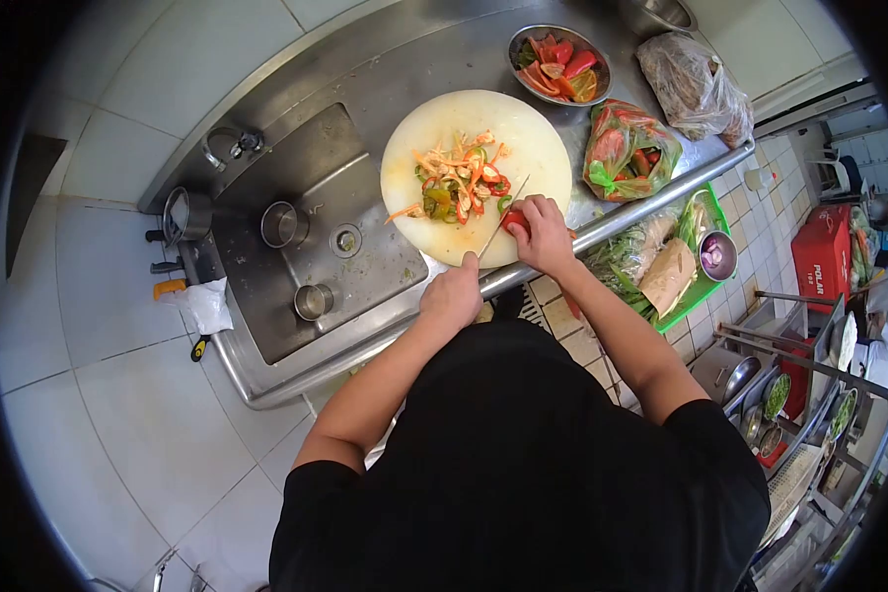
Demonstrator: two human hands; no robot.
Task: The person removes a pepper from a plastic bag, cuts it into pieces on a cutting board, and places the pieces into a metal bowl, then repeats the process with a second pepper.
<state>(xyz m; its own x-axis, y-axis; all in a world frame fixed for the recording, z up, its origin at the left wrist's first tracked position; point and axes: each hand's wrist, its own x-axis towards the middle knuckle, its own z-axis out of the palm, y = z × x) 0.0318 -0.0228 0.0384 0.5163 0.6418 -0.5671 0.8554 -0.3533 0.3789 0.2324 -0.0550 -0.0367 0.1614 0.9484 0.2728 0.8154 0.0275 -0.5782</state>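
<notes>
On a round white cutting board point(424, 128) lies a pile of sliced peppers point(461, 183) in red, orange and green. My left hand point(451, 294), at the board's near edge, is closed around the handle of a knife point(491, 239). The blade slants up and to the right across the board. My right hand point(545, 235) grips a red pepper point(514, 221) against the board, right beside the blade. The fingers partly cover the pepper, and the left hand hides the knife's handle.
A steel bowl of cut peppers point(559, 67) and a plastic bag of peppers point(631, 153) stand beyond the board. Left is a sink point(365, 281) with metal cups point(283, 225). A green crate point(705, 281) with leafy vegetables sits lower right, past the counter's rail point(661, 195).
</notes>
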